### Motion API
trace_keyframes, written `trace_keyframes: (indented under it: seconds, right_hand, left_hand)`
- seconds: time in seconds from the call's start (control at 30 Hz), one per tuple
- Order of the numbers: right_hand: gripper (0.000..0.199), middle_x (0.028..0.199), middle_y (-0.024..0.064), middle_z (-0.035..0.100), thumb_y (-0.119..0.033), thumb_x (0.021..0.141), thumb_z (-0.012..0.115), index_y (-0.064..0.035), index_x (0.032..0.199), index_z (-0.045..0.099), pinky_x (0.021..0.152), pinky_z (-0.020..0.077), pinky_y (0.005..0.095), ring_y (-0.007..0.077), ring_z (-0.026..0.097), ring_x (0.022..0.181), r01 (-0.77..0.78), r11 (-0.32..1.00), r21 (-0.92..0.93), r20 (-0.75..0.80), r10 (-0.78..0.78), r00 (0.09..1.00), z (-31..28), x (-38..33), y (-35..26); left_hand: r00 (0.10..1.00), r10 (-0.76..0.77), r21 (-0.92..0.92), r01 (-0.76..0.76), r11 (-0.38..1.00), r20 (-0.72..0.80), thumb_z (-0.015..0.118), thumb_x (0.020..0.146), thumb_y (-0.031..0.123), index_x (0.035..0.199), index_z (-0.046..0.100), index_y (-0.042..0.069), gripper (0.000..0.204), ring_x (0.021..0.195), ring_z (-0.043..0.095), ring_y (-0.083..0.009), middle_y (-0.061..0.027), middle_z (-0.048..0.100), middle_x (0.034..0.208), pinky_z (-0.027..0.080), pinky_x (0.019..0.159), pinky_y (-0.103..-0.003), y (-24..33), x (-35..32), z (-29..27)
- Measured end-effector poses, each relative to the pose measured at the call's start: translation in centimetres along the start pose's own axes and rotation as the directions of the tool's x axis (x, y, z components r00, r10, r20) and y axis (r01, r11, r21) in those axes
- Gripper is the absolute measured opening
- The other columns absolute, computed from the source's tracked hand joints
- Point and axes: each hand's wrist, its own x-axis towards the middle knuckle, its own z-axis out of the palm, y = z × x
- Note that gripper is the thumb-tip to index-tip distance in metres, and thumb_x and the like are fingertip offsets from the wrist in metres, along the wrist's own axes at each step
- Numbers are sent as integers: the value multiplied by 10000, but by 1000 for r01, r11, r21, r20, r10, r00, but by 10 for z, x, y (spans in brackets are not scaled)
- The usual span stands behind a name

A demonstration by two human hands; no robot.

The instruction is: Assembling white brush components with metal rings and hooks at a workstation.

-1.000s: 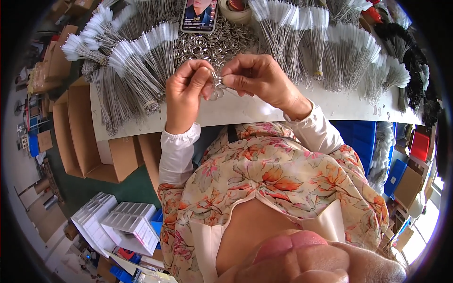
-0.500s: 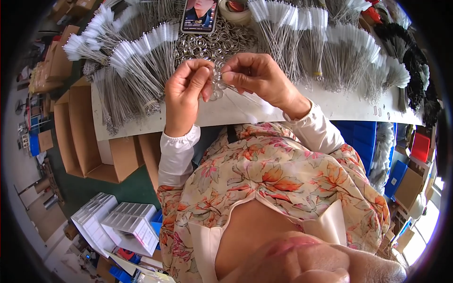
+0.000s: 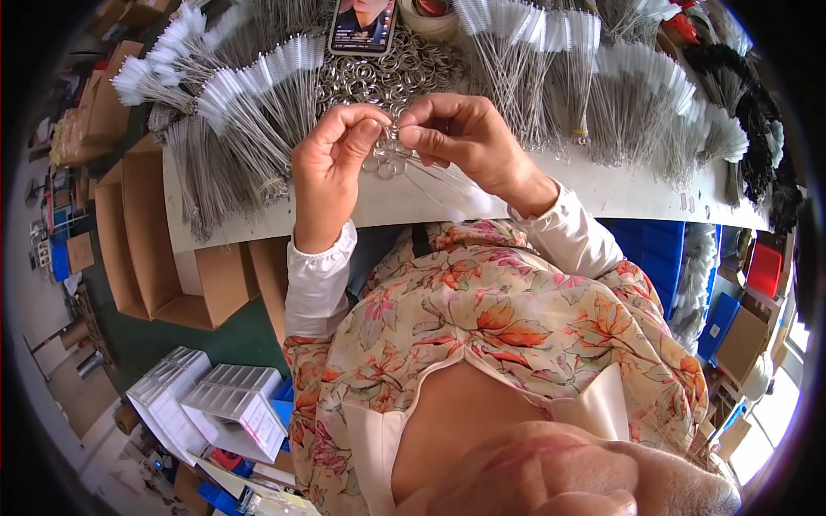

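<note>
Over the near part of the white table [image 3: 551,185], my two hands meet fingertip to fingertip. My left hand [image 3: 331,163] is closed, pinching a small metal ring [image 3: 392,132] between thumb and forefinger. Closed too, my right hand [image 3: 469,138] grips the thin wire handles of a few white-bristled brushes [image 3: 434,182], whose bristle ends point down toward the table's front edge. Fingers partly cover where wires and ring meet. Several loose rings [image 3: 387,168] lie just under my hands, and beyond them spreads a heap of metal rings [image 3: 379,79].
Bundles of white wire brushes stand left [image 3: 249,103] and right [image 3: 533,69] of the heap, with black brushes [image 3: 748,112] far right. A phone [image 3: 361,30] and a tape roll [image 3: 430,21] sit behind. Cardboard boxes [image 3: 163,241] and white plastic bins [image 3: 232,408] are at left.
Both hands have shifted slightly left and a little away from me, still together. My left fingers have straightened somewhat around the ring; the brushes remain in my right hand.
</note>
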Motion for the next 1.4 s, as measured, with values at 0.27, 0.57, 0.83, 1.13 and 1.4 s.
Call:
trace_keyframes:
  seconds: [0.27, 0.57, 0.83, 1.13, 1.4]
  right_hand:
    - [138, 813, 63, 643, -92, 731, 744, -18, 833, 688, 655, 503, 239, 122, 623, 725, 482, 806, -344, -70, -534, 843, 9, -6, 7]
    - [79, 722, 31, 628, -46, 773, 694, 3, 830, 671, 586, 447, 203, 74, 580, 652, 456, 845, -280, 92, -450, 888, 47, 11, -27]
    - [186, 640, 15, 515, -129, 875, 547, 41, 867, 622, 505, 319, 204, 64, 425, 547, -181, 929, -324, 393, 306, 867, 72, 19, 47]
    - [120, 623, -25, 506, -77, 873, 579, 21, 920, 627, 484, 299, 185, 30, 407, 540, -71, 753, -655, 197, 260, 945, 53, 18, 130]
    - [112, 556, -48, 431, -70, 875, 548, 19, 868, 615, 427, 205, 184, 14, 325, 468, -75, 777, -625, 46, 133, 990, 52, 23, 143]
  left_hand:
    - [977, -116, -808, -80, 584, -180, 481, 941, 134, 927, 562, -3, 160, 732, 579, -159, -119, 597, 1012, 497, 766, -325, 17, -4, 23]
    - [951, 68, -351, -177, 920, -302, 509, 936, 130, 963, 599, -4, 164, 606, 515, -67, -3, 595, 787, 419, 556, -201, 31, -32, -5]
    - [806, -407, -64, 422, 904, -430, 585, 856, 53, 1086, 589, 13, 233, 704, 574, -127, -42, 620, 876, 465, 653, -256, -56, -208, -56]
    - [-320, -355, -439, 246, 864, -878, 541, 856, 8, 1151, 534, 10, 294, 681, 623, -197, -134, 614, 852, 575, 643, -351, -268, -527, -91]
    - [-284, -144, -315, 904, 289, -948, 560, 844, 135, 1104, 567, 15, 287, 736, 635, -261, -158, 628, 962, 543, 650, -383, -441, -683, -45]
